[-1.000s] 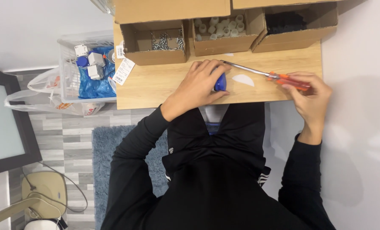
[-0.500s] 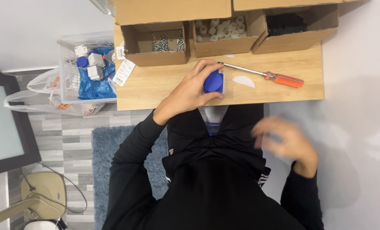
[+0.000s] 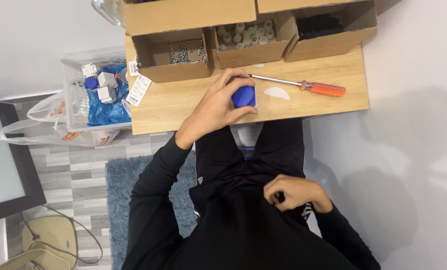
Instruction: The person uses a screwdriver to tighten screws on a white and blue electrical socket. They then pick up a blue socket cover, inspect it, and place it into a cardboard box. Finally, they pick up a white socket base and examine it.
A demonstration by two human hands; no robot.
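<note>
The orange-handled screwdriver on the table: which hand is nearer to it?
The left hand is nearer: it holds the blue part beside the tip of the screwdriver. The right hand is down at the person's chest, away from the table.

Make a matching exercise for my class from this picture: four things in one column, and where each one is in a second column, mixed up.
Things
1. blue part
2. screwdriver
3. screws
4. right hand

Places
A. in the left open cardboard box
B. lying on the wooden table, right of the blue part
C. drawn back against the black top, off the table
D. under the fingers of the left hand, near the table's front edge

Pairs: 1-D, 2-B, 3-A, 4-C
</note>
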